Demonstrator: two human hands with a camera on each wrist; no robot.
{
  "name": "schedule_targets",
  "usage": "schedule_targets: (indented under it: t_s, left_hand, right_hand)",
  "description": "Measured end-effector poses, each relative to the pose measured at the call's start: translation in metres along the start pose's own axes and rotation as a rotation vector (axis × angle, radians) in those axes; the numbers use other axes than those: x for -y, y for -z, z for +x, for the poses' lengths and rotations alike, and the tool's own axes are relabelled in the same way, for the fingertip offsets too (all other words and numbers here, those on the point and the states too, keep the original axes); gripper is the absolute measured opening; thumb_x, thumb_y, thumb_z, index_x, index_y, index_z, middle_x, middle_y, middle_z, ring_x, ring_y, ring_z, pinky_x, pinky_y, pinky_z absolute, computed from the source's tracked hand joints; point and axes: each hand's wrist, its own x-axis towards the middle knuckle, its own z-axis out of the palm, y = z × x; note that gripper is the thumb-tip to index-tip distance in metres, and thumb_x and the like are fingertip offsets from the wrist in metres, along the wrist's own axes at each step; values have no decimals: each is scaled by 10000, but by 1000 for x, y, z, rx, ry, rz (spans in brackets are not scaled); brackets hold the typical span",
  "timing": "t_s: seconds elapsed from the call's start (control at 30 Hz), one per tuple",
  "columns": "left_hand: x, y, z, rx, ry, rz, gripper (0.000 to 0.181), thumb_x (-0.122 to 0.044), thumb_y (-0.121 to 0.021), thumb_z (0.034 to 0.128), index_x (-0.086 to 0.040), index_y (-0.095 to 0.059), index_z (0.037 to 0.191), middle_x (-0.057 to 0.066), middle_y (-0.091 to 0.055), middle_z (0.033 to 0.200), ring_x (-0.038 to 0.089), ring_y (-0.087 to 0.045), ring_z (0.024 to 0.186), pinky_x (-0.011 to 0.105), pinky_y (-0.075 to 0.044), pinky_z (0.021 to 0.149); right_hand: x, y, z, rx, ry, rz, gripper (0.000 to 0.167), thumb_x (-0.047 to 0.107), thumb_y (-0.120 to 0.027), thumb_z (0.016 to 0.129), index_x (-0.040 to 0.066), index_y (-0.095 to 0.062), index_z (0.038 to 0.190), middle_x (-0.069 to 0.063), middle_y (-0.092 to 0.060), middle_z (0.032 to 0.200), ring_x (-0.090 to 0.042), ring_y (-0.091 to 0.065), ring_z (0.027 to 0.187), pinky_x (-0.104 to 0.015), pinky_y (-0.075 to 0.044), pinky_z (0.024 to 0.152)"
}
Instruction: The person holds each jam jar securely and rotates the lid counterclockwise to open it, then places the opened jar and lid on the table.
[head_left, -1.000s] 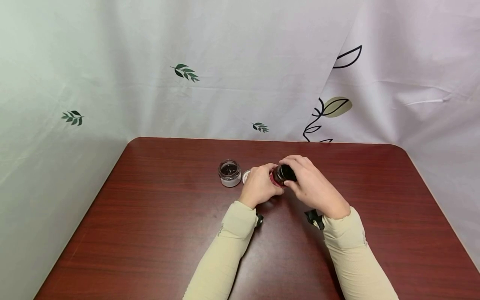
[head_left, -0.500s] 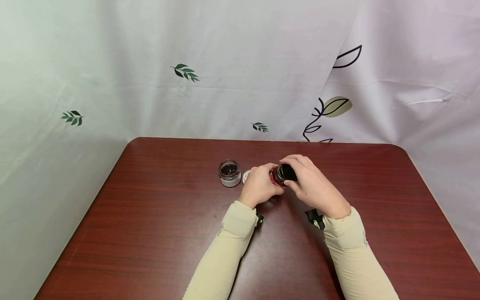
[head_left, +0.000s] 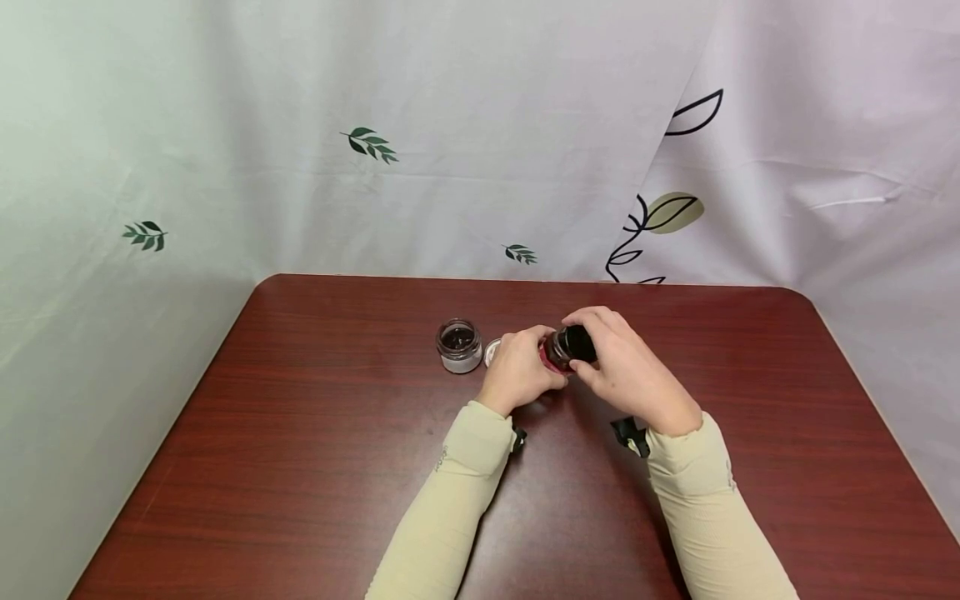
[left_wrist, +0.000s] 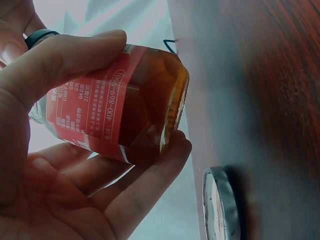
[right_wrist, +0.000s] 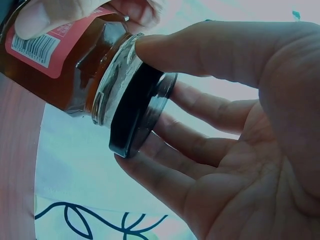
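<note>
My left hand (head_left: 517,373) grips a faceted glass jar (left_wrist: 142,107) of amber contents with a red label, held tilted off the table. My right hand (head_left: 624,371) pinches the black lid (right_wrist: 134,112) between thumb and fingers at the jar's mouth. In the right wrist view, the glass neck shows beside the lid; whether the lid is fully free of the threads I cannot tell. Left of my left hand stands an open small jar (head_left: 460,348) with dark contents and a pale label. Between them lies a round lid (left_wrist: 216,205), partly hidden by my left hand in the head view.
The brown wooden table (head_left: 315,433) has rounded far corners. White cloth (head_left: 465,125) with leaf prints hangs behind it and along both sides.
The black lid and my right hand have shifted very slightly to the right, away from the jar. My left hand, the open jar and the round lid look the same.
</note>
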Motion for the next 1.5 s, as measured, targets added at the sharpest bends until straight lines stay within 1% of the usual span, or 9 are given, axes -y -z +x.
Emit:
schedule_targets:
  t_s: [0.4,0.67,0.9,1.1,1.27,1.5]
  left_hand:
    - [1,0,0,-2,4,0,596,-200,-907,667,-97,-687,1211,-3,-726,1008,149,-665,885,295,-535,807]
    - [0,0,0,-6,1,14,579,-199,-906,658,-106,-692,1189,-17,-723,975,142,-660,857,288,-531,792]
    - [1,0,0,-12,9,4,583,-193,-908,651,-101,-692,1185,-9,-725,982,151,-664,861,293,-530,790]
    - [2,-1,0,-20,14,-5,577,-198,-907,650,-93,-694,1176,-2,-729,982,158,-671,866,293,-534,790]
    - [2,0,-1,-21,21,-12,579,-204,-912,660,-86,-691,1182,5,-730,991,159,-676,880,300,-538,796]
    - [3,0,0,-29,23,3,601,-230,-915,665,-90,-685,1203,6,-734,1015,162,-683,901,307,-540,798]
  right_hand:
    - [-2,0,-3,-17,-68,26,476,-51,-743,796,-6,-567,1236,-182,-539,1217,-339,-513,1171,-488,-435,998]
    - [-3,0,-2,-12,-63,22,481,-53,-740,796,-19,-548,1236,-185,-540,1203,-335,-516,1150,-482,-440,985]
    - [-2,3,-2,-13,-51,13,492,-52,-742,794,-20,-541,1241,-191,-543,1202,-343,-520,1147,-490,-445,981]
    - [-3,6,-3,-15,-69,5,518,-35,-736,809,-14,-525,1282,-190,-545,1216,-342,-523,1147,-492,-441,982]
    - [-4,7,-3,-15,-56,-4,525,-17,-743,815,-8,-542,1300,-176,-556,1227,-327,-537,1153,-483,-439,989]
    - [-8,11,-5,-16,-41,-17,511,20,-770,806,-3,-577,1278,-144,-565,1230,-293,-572,1118,-463,-455,968]
